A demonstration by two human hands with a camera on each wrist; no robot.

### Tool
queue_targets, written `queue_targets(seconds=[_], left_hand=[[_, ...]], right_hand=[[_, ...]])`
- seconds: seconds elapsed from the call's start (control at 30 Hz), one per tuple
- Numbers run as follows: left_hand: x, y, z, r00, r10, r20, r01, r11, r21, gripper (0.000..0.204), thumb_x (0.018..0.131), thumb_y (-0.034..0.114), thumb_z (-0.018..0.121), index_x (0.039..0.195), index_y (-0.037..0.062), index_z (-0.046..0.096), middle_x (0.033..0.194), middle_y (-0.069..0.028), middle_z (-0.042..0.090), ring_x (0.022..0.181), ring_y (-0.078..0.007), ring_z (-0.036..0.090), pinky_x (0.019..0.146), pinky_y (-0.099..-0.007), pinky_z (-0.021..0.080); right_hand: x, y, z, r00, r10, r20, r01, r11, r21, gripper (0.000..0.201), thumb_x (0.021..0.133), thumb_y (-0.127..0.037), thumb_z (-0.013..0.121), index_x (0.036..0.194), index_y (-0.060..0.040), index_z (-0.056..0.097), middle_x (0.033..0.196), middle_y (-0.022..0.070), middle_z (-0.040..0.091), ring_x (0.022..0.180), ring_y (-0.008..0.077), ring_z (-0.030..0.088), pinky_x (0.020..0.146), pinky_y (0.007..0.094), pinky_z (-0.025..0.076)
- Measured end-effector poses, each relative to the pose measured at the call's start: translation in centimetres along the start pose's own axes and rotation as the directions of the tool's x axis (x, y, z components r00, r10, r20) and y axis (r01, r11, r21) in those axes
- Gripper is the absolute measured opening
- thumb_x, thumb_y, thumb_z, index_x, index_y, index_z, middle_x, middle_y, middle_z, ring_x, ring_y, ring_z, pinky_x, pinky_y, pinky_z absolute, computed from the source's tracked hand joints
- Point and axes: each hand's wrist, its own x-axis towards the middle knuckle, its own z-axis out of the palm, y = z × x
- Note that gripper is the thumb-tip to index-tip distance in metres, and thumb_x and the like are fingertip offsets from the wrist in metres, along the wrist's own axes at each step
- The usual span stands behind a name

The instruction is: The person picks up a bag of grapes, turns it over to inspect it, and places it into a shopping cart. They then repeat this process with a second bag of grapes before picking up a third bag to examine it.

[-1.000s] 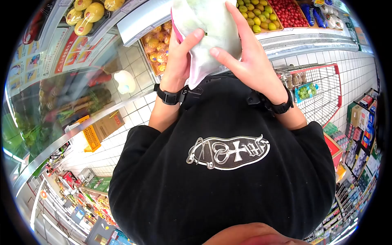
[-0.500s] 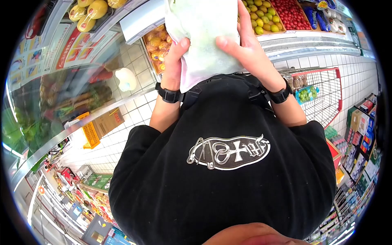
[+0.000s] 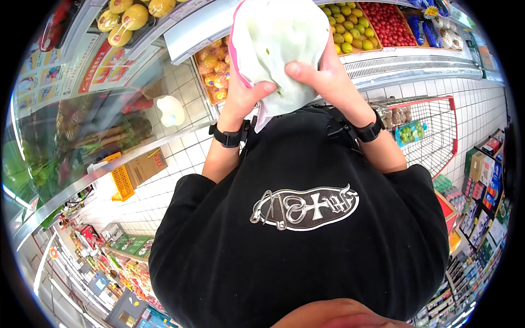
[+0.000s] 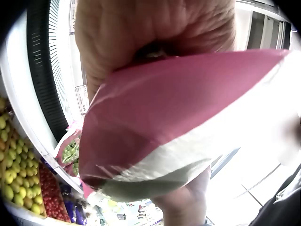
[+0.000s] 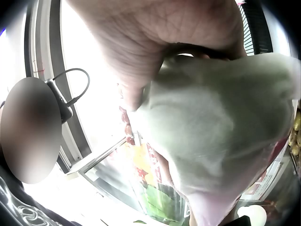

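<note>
Before the fruit shelf, left hand [image 3: 240, 95] and right hand [image 3: 322, 76] clutch a bulging, crinkly translucent plastic bag [image 3: 279, 44].

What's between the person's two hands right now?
A translucent white plastic bag with a pink edge, pinched by the left hand and the right hand; the head view shows it best.
</note>
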Motion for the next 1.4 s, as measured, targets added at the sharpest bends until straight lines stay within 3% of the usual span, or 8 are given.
queue_targets(seconds=[0.27,0.53,0.77,1.03,1.1,1.17,1.27,1.4], left_hand=[[1.2,0.7,2.0,0.931,0.363,0.041,-0.348,0.850,0.396,0.123,0.057,0.031,0.096,0.148,0.0047,0.019,0.146,-0.0158,0.036,0.135,-0.0277,0.041,0.112,-0.0435,0.035],[0.7,-0.2,3.3,0.894,0.423,-0.146,-0.233,0.719,0.655,0.109,0.055,0.024,0.097,0.143,0.0036,0.035,0.129,-0.0169,0.050,0.119,-0.0301,0.056,0.099,-0.0400,0.048],[1.2,2.2,5.9,0.895,0.444,-0.048,-0.140,0.383,0.913,0.093,0.061,0.023,0.091,0.140,0.0080,0.044,0.129,-0.0180,0.051,0.107,-0.0357,0.062,0.085,-0.0417,0.055],[1.1,5.1,5.1,0.952,0.300,0.067,-0.229,0.549,0.804,0.068,0.075,0.011,0.081,0.136,0.0016,0.052,0.118,-0.0147,0.067,0.104,-0.0228,0.068,0.090,-0.0328,0.053],[1.7,4.5,4.5,0.939,0.318,-0.134,-0.165,0.756,0.634,0.050,0.080,0.020,0.080,0.124,0.0044,0.063,0.109,-0.0108,0.071,0.100,-0.0207,0.069,0.084,-0.0334,0.055],[2.3,4.4,2.8,0.946,0.326,0.004,-0.193,0.551,0.812,0.060,0.081,0.020,0.079,0.134,0.0052,0.055,0.121,-0.0133,0.066,0.102,-0.0202,0.068,0.087,-0.0332,0.054],[2.7,3.9,3.3,0.989,-0.142,-0.032,0.145,0.951,0.272,0.079,0.081,0.021,0.080,0.146,0.0042,0.038,0.138,-0.0146,0.053,0.118,-0.0207,0.059,0.099,-0.0346,0.047],[2.8,2.4,4.1,0.973,-0.158,0.167,0.157,0.987,0.015,0.100,0.078,0.025,0.083,0.152,0.0004,0.020,0.147,-0.0126,0.039,0.139,-0.0199,0.033,0.116,-0.0367,0.027]], right_hand=[[0.5,-2.2,0.5,0.987,-0.152,-0.042,0.157,0.977,0.144,0.125,0.067,-0.019,0.091,0.155,-0.0077,0.003,0.145,0.0199,0.039,0.135,0.0286,0.041,0.111,0.0400,0.035],[0.7,-1.7,0.1,0.987,-0.143,-0.070,0.137,0.987,-0.080,0.108,0.073,-0.021,0.087,0.152,-0.0014,0.015,0.140,0.0186,0.044,0.129,0.0251,0.047,0.106,0.0378,0.042],[2.2,0.9,-1.0,0.945,-0.210,-0.250,0.262,0.944,0.201,0.101,0.078,-0.019,0.083,0.152,-0.0020,0.018,0.142,0.0166,0.043,0.130,0.0234,0.047,0.107,0.0372,0.042],[2.0,0.7,-3.1,0.974,0.133,-0.181,-0.007,0.823,0.568,0.075,0.098,-0.063,0.039,0.150,-0.0099,0.034,0.149,0.0125,0.043,0.134,0.0279,0.046,0.111,0.0440,0.039],[1.9,1.0,-3.6,0.955,0.211,-0.208,-0.029,0.766,0.643,0.076,0.097,-0.065,0.037,0.150,-0.0104,0.035,0.147,0.0133,0.045,0.133,0.0290,0.047,0.111,0.0447,0.040],[1.9,0.9,-4.0,0.938,0.265,-0.226,-0.044,0.734,0.677,0.076,0.097,-0.065,0.037,0.150,-0.0109,0.034,0.148,0.0136,0.045,0.133,0.0291,0.048,0.111,0.0449,0.040],[1.6,0.3,-4.3,0.942,0.279,-0.186,-0.088,0.742,0.665,0.077,0.096,-0.066,0.038,0.150,-0.0116,0.034,0.148,0.0138,0.045,0.132,0.0294,0.048,0.111,0.0453,0.040],[1.9,-0.1,-4.7,0.957,0.290,-0.031,-0.196,0.720,0.665,0.078,0.096,-0.066,0.037,0.150,-0.0100,0.035,0.148,0.0139,0.045,0.132,0.0294,0.049,0.111,0.0450,0.040]])
